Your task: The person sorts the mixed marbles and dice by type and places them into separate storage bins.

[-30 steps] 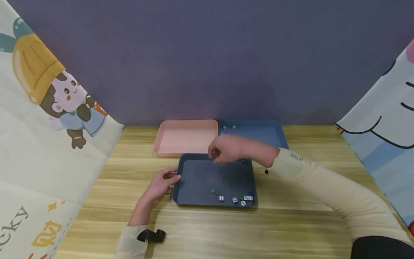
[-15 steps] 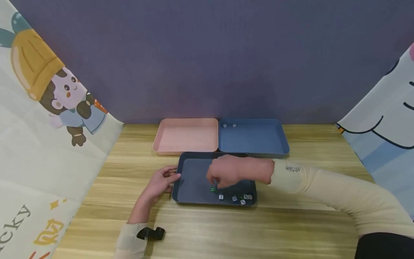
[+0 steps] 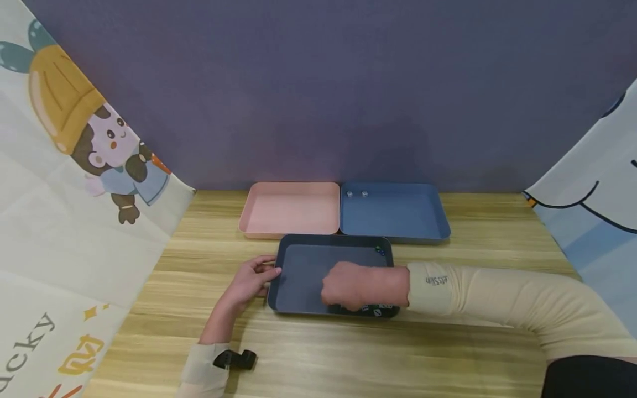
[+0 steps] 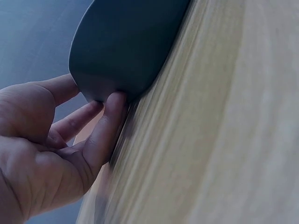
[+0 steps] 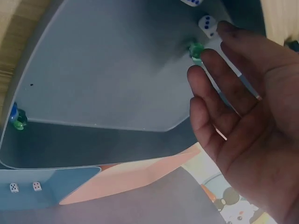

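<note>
My left hand (image 3: 249,283) holds the dark grey tray (image 3: 301,271) by its left side, thumb on the rim. In the left wrist view, its fingers (image 4: 105,130) press the outer wall (image 4: 121,51). Low over the tray's front half, my right hand (image 3: 344,286) has loosely bent fingers. In the right wrist view its fingertips are close to a small green translucent piece (image 5: 195,50) and a white die (image 5: 207,25); no grip on either is seen. More dice (image 3: 377,313) lie at the tray's front right, partly hidden by the hand.
Behind stand a pink tray (image 3: 291,210) and a blue tray (image 3: 398,213), side by side. Two dice (image 3: 364,194) sit in the blue one. Small green and blue pieces (image 3: 380,250) lie in the dark tray's back right corner.
My right hand has come down from the dark tray's back edge to its front half, over the green pieces. The left hand has kept its place on the tray.
</note>
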`<state>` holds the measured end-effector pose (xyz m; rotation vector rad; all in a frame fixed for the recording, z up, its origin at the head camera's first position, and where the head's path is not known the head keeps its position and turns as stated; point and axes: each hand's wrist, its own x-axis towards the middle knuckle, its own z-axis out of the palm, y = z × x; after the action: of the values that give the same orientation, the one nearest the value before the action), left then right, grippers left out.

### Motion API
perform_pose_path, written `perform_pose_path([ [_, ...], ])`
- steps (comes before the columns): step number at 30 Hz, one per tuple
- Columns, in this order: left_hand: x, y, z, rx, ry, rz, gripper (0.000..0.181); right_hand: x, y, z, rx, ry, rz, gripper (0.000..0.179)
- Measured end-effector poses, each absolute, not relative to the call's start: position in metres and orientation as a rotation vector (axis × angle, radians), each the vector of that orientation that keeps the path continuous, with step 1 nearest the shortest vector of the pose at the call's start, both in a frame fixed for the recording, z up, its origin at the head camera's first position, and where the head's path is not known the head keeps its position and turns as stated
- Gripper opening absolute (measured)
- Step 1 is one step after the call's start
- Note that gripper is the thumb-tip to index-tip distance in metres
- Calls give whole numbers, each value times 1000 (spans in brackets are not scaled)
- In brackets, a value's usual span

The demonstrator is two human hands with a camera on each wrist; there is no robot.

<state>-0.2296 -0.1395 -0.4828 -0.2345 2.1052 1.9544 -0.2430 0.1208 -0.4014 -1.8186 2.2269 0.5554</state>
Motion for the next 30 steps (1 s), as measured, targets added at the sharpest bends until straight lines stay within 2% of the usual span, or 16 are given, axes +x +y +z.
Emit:
perform_pose_path([
  [14,-229,-138,-481,-239,2112,1933,50,-241,124,-415,-1874,2206,654,24],
  [18,-229,-138,-482,-234,2108,1944,50,-246,122,-416,-1785,2215,558,20],
  [24,-228,-140,-481,-219,2092,1954,50,-259,122,-414,-1601,2222,278,26],
  [30,-231,-142,-486,-227,2087,1948,50,-272,124,-406,-1581,2207,95,20],
])
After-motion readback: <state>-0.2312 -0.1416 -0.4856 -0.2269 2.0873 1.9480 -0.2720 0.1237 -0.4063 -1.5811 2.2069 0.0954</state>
